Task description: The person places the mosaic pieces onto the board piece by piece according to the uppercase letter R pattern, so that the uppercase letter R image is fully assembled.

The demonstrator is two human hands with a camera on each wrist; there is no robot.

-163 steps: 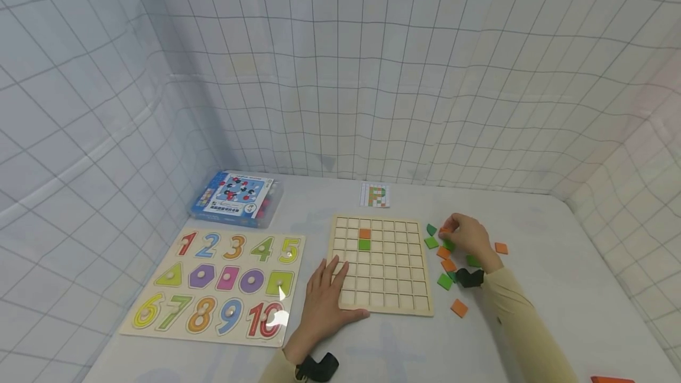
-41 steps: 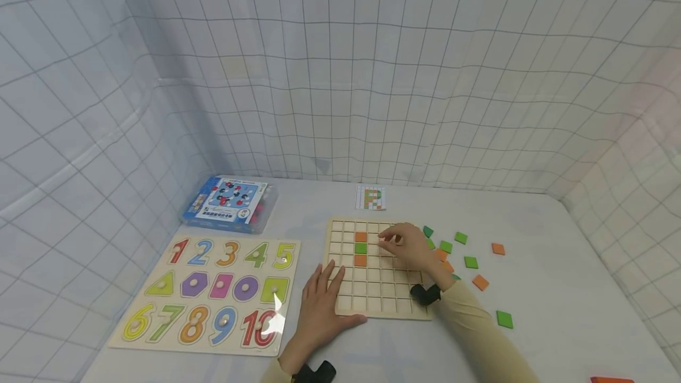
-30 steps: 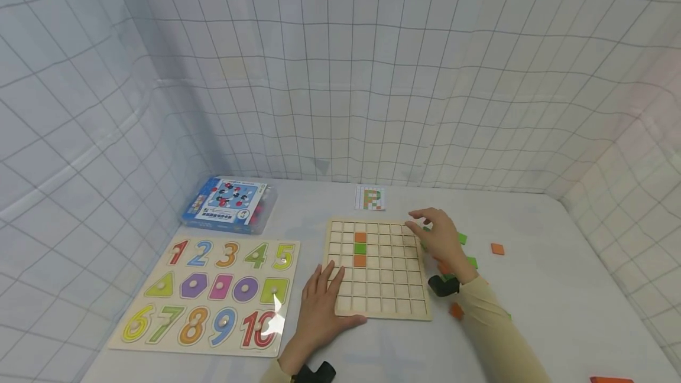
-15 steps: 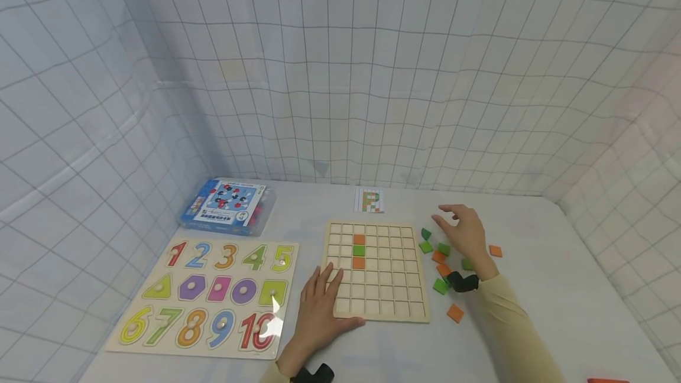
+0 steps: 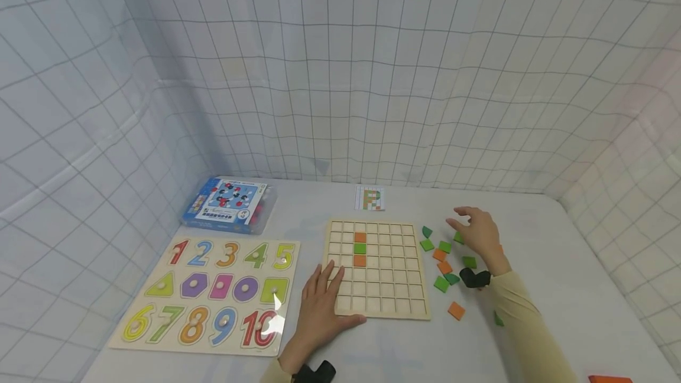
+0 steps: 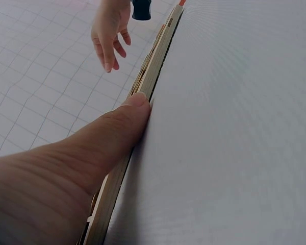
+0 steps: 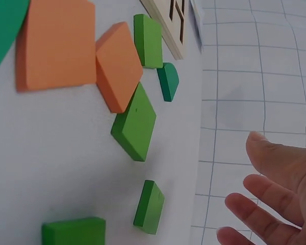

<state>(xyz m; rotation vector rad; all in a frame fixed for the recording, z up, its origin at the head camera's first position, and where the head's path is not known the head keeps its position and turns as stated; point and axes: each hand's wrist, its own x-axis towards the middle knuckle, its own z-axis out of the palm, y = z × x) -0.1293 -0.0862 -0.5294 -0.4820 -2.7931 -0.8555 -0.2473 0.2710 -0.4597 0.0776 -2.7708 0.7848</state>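
My left hand rests on the left side of a wooden grid board, fingers spread over its edge. In the left wrist view the thumb presses along the board's near edge. Three square tiles sit in one column of the board: an orange tile, a green tile and a lower orange tile. To the board's right, my right hand hovers with nothing in it, thumb and fingers apart. Close by its fingertips lies a loose green tile, and another green tile shows in the right wrist view.
Several loose orange and green tiles lie right of the board, among them an orange tile nearer the front. A pattern card is behind the board. On the left are a number puzzle and a blue plastic box.
The lower orange tile has appeared in the board's column since the oldest frame. My right hand has gone from over the board rightward to the loose tiles, fingers parted. The left hand stays put.
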